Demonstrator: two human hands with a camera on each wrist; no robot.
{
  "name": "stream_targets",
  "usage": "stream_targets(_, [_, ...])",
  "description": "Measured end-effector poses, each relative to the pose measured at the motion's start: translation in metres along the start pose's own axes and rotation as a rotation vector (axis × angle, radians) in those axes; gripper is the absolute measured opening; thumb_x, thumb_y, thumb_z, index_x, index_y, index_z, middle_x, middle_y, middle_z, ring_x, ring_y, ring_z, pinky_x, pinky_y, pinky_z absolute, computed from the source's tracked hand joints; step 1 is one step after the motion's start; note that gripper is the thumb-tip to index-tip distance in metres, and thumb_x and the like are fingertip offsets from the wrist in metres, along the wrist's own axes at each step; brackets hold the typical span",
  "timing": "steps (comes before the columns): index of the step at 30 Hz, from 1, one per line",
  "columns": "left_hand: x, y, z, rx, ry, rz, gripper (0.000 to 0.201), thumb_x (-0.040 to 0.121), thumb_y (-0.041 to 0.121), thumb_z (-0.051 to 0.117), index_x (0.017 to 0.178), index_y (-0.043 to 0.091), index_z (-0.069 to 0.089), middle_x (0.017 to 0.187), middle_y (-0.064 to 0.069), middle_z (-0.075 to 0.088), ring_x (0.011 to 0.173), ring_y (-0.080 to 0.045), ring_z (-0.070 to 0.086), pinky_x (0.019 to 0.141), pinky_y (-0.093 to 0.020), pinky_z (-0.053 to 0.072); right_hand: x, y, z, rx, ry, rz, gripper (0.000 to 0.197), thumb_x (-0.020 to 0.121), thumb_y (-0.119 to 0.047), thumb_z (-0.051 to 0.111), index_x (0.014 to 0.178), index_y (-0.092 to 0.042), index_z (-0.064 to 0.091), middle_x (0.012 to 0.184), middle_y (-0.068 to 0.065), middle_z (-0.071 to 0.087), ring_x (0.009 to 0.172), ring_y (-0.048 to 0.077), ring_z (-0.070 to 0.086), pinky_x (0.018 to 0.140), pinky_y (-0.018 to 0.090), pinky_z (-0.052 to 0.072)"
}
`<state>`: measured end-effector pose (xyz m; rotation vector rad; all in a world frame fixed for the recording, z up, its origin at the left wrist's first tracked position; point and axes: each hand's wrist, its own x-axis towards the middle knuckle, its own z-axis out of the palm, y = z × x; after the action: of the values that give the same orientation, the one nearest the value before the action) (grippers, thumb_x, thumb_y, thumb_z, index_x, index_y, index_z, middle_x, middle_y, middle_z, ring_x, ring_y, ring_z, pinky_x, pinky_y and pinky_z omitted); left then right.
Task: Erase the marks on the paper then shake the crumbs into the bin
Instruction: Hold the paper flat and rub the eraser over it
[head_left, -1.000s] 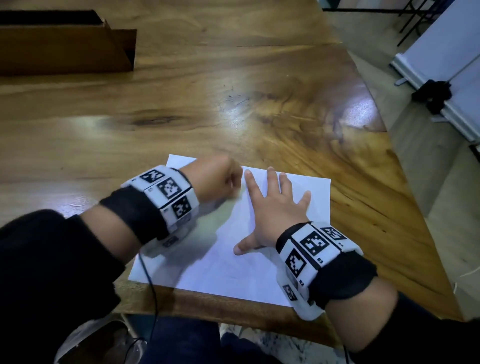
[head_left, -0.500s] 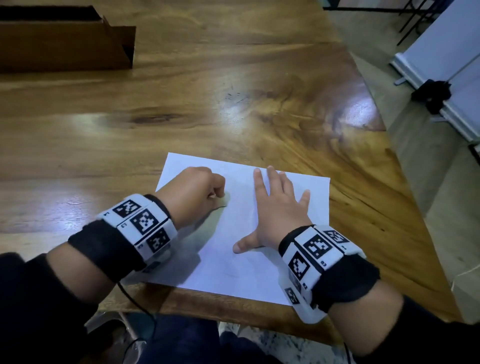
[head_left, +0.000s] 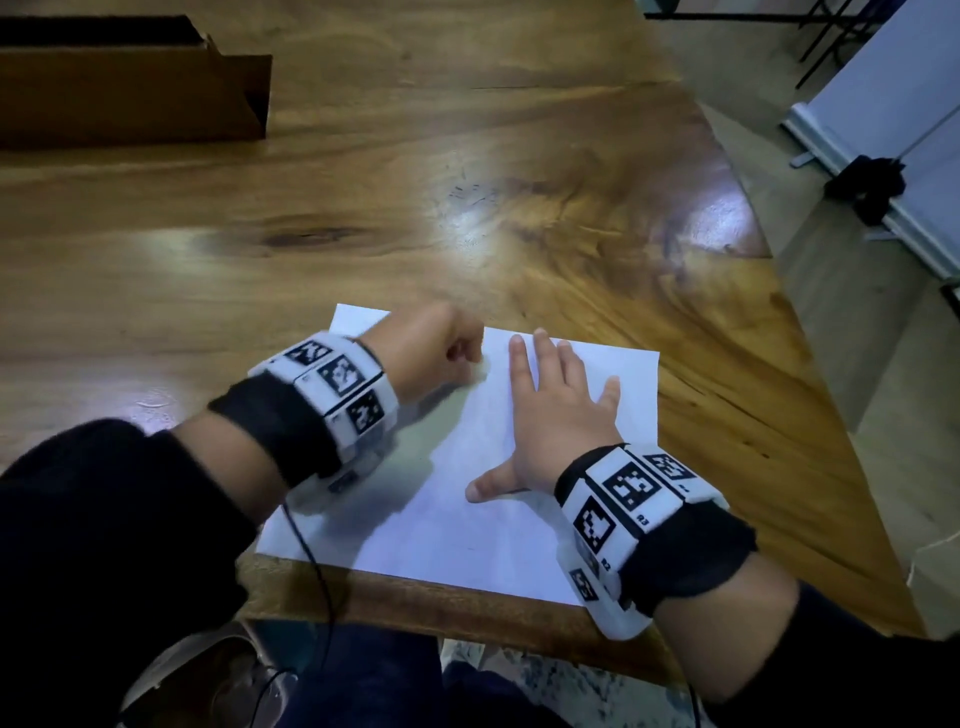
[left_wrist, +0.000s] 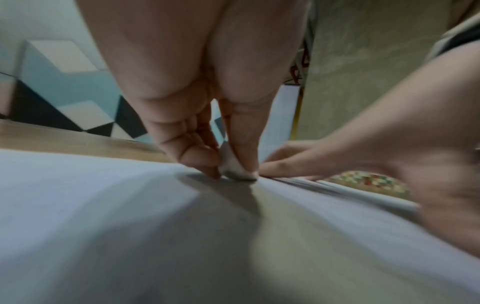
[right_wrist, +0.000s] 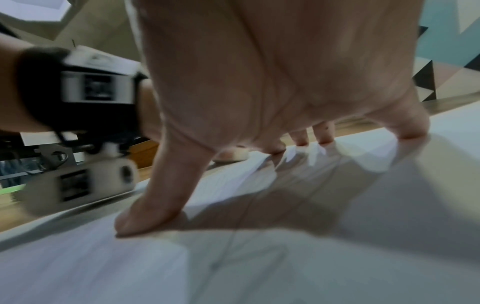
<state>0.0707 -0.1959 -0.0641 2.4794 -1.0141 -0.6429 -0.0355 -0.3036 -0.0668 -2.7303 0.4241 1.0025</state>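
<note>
- Wooden table (head_left: 467, 156): fills the head view as in the earlier frames; brown cardboard box (head_left: 130, 88) sits at the far left corner, well apart from the sheet.
- White paper (head_left: 441, 519): lies flat at the near edge of the table, in the same spot as half a second ago; faint pencil lines (right_wrist: 233, 242) show near the thumb in the right wrist view.
- Right hand (head_left: 556, 421): presses flat on the right half of the paper, fingers (head_left: 545, 358) straight and spread, thumb out to the left; unchanged from both earlier frames.
- Left hand (head_left: 431, 353): curled into a fist, thumb and forefinger pinching the eraser; sits farther up and to the right than half a second ago, now just beside the right forefinger, blurred with motion.
- White eraser (left_wrist: 235, 166): held between the left thumb and forefinger, its lower end touching the paper near the far edge.
</note>
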Motion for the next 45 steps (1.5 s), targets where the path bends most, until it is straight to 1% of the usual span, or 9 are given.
stream_targets(4, [-0.022,0.006,0.001,0.098,-0.327,0.043,0.010,0.072,0.022,0.071,0.080,0.017,0.067,0.078,0.001,0.064,0.074,-0.016,0.057,0.067,-0.023,0.044,0.000,0.001,0.001,0.007,0.002,-0.003,0.147,0.056,-0.069,0.076,0.146,-0.018,-0.029,0.153,0.001,-0.033,0.143,0.023,-0.026,0.110,0.064,-0.003])
stream_targets(9, [0.004,0.012,-0.001,0.079,0.074,-0.036,0.010,0.078,0.011,0.061,0.087,0.008,0.064,0.077,-0.002,0.051,0.076,-0.020,0.049,0.063,-0.022,0.030,-0.001,-0.001,0.000,-0.001,-0.007,0.003,0.146,0.057,-0.069,0.075,0.145,-0.018,-0.030,0.153,0.001,-0.034,0.143,0.022,-0.026,0.111,0.063,-0.002])
stream_targets(14, [-0.033,0.001,0.010,0.075,-0.333,0.100,0.008,0.073,0.019,0.068,0.080,0.014,0.067,0.079,-0.002,0.063,0.072,-0.016,0.052,0.063,-0.021,0.038,0.002,0.000,0.002,0.005,0.004,-0.003,0.147,0.056,-0.070,0.076,0.146,-0.017,-0.029,0.154,0.001,-0.033,0.143,0.023,-0.026,0.110,0.064,-0.002])
stream_targets(16, [-0.027,-0.001,0.008,0.091,-0.286,0.075,0.010,0.073,0.018,0.068,0.083,0.015,0.068,0.084,-0.004,0.065,0.076,-0.017,0.055,0.067,-0.021,0.039,0.002,0.000,0.002,0.003,0.002,-0.003,0.148,0.056,-0.070,0.075,0.146,-0.017,-0.029,0.153,0.002,-0.033,0.143,0.023,-0.026,0.110,0.064,-0.002])
stream_targets(20, [-0.006,-0.002,0.009,0.054,0.072,0.015,0.008,0.078,0.014,0.063,0.084,0.010,0.064,0.090,-0.011,0.060,0.075,-0.023,0.050,0.068,-0.025,0.038,0.000,0.000,0.001,-0.006,-0.007,0.003,0.147,0.056,-0.070,0.075,0.145,-0.018,-0.030,0.153,0.001,-0.034,0.143,0.023,-0.026,0.110,0.064,-0.001])
stream_targets(26, [-0.055,-0.007,0.014,0.086,-0.378,0.118,0.009,0.074,0.021,0.068,0.081,0.016,0.068,0.081,0.000,0.061,0.074,-0.013,0.051,0.060,-0.021,0.035,0.001,-0.001,0.001,-0.001,-0.010,0.002,0.148,0.056,-0.071,0.074,0.145,-0.017,-0.031,0.153,0.001,-0.035,0.143,0.023,-0.027,0.111,0.064,-0.003])
stream_targets(32, [-0.017,0.001,0.007,0.086,0.014,0.032,0.009,0.076,0.017,0.065,0.084,0.012,0.065,0.074,-0.001,0.050,0.074,-0.019,0.045,0.066,-0.023,0.031,0.000,-0.001,0.001,-0.008,-0.007,0.007,0.147,0.056,-0.071,0.074,0.145,-0.018,-0.030,0.153,0.001,-0.034,0.143,0.023,-0.026,0.111,0.063,-0.002])
stream_targets(37, [-0.056,-0.004,0.020,0.066,-0.183,0.089,0.006,0.077,0.018,0.062,0.076,0.013,0.063,0.074,0.001,0.048,0.072,-0.018,0.045,0.065,-0.023,0.030,0.001,0.000,0.000,-0.004,-0.011,0.002,0.146,0.057,-0.071,0.074,0.144,-0.018,-0.031,0.153,0.001,-0.035,0.142,0.023,-0.027,0.111,0.063,-0.003])
stream_targets(45, [-0.050,0.000,0.010,0.090,-0.221,0.018,0.006,0.072,0.024,0.068,0.074,0.021,0.064,0.059,0.011,0.048,0.062,-0.010,0.046,0.059,-0.024,0.036,-0.002,0.016,0.004,0.045,0.076,-0.079,0.141,0.059,-0.063,0.078,0.149,-0.016,-0.020,0.156,-0.004,-0.028,0.144,0.015,-0.021,0.117,0.052,-0.001])
